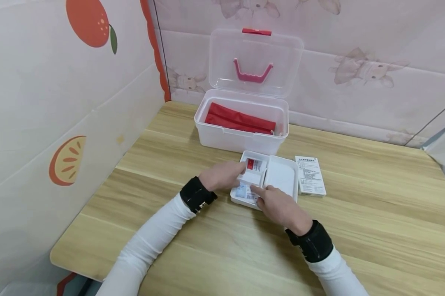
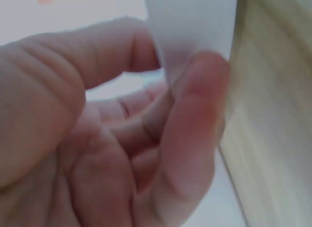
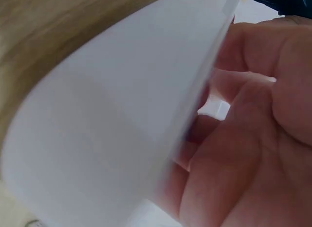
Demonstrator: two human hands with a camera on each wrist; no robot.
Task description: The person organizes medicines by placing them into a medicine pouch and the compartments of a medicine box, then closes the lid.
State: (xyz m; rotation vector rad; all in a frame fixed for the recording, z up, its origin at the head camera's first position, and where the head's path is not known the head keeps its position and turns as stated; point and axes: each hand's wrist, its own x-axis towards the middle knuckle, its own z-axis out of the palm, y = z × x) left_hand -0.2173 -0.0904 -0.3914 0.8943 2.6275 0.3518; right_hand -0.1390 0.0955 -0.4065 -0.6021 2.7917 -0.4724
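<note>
A small white plastic case (image 1: pixel 281 177) lies opened out on the table, its left half divided into compartments. A packet with a red label (image 1: pixel 258 165) sits in the far compartment and a blue-and-white packet (image 1: pixel 243 192) in the near one. My left hand (image 1: pixel 222 176) is at the case's left edge; in the left wrist view its thumb and index finger pinch the white wall (image 2: pixel 195 27). With its index finger extended, my right hand (image 1: pixel 281 209) touches the near packet. The case's curved side (image 3: pixel 97 119) hides its fingertips in the right wrist view.
Behind the case stands a clear storage box (image 1: pixel 241 139) with a raised lid (image 1: pixel 222 57), pink handle and a red zip pouch (image 1: pixel 237 118) inside. A white printed carton (image 1: pixel 311 176) lies just right of the case. Walls border the wooden table (image 1: pixel 374 213) at left and back.
</note>
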